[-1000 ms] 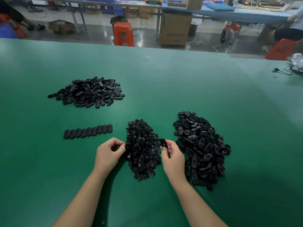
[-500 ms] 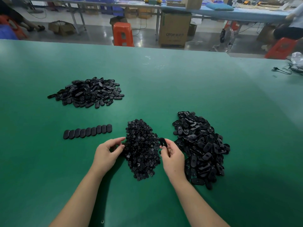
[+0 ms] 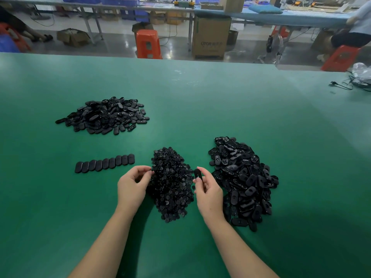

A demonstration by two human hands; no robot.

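Standing on the floor at the back, beyond the far edge: an orange stool [image 3: 148, 44], then a tall cardboard box [image 3: 210, 35] carrying dark print, something like "QTOR", too blurred for reading surely.

Working at a green surface [image 3: 200, 109]. Lying far left, a loose far heap [image 3: 104, 115] of black oval shells. Nearer, a neat row of oval pieces [image 3: 104, 163], lying flat and overlapping edge on edge, running left to right.

Curling the left hand [image 3: 131, 187] at the left rim of the middle heap [image 3: 170, 183] of small black pieces, thumb and forefinger tips meeting against it. Not showing whether anything is being pinched there.

Pinching a black oval piece [image 3: 197, 173] between thumb and fingers of the right hand [image 3: 208, 194], just off the middle heap's right rim, raised above the surface. Looking matt, with rounded ends, standing on end, long axis pointing up and away.

Lying just right of that hand, the larger right heap [image 3: 243, 181] of oval shells.
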